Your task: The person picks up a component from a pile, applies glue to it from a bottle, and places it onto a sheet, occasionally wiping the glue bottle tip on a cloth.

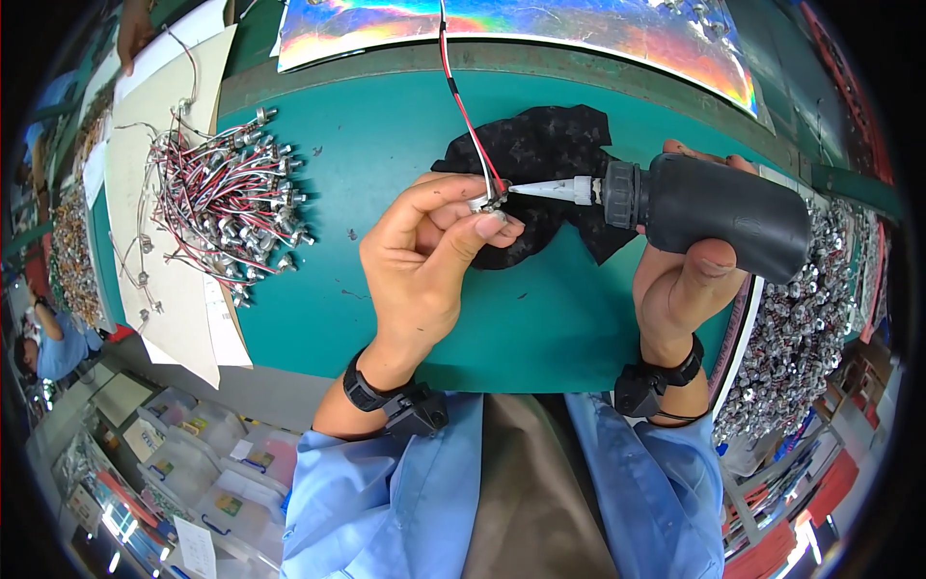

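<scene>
Between the fingertips of my left hand [434, 232] is a small metal part with wires [479, 204]; its red, white and black leads run up past the table's far side. My right hand [690, 275] is wrapped round a black squeeze bottle [728, 212] tipped on its side. The bottle's pale tapered nozzle [550, 189] points left, its tip at or very near the metal part; whether they touch I cannot tell. Under both lies a crumpled black cloth [531, 135] on the green mat [386, 116]. Fingers hide much of the part.
A pile of wired metal parts [231, 193] lies at left, partly on cardboard [135, 212]. At right is a large heap of small metal parts [791, 338]. A shiny rainbow sheet [521, 39] spans the far side. Clear plastic boxes [207, 444] stand lower left; other people are beyond.
</scene>
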Demonstrator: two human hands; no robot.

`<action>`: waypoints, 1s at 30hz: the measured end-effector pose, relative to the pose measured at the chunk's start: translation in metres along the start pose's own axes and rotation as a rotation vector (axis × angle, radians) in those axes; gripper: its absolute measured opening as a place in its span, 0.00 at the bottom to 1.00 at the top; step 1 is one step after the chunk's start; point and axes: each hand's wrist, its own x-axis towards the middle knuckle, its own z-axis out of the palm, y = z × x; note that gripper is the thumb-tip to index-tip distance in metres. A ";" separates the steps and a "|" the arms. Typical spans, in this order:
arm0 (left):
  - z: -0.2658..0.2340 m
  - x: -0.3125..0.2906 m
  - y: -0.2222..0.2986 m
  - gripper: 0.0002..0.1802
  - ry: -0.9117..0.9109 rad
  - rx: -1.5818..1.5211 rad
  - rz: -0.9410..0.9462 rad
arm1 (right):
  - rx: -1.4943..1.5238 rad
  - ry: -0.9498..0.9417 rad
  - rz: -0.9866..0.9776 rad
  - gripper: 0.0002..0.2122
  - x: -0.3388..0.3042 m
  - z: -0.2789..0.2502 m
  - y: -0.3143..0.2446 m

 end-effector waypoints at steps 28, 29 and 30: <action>0.003 0.012 0.039 0.12 0.030 0.098 0.277 | 0.351 0.288 0.172 0.16 0.039 -0.044 0.013; 0.006 0.021 0.046 0.12 0.015 0.096 0.283 | 0.342 0.322 0.176 0.15 0.042 -0.049 0.014; 0.013 0.034 0.056 0.11 0.051 0.282 0.270 | 0.334 0.356 0.185 0.15 0.044 -0.055 0.015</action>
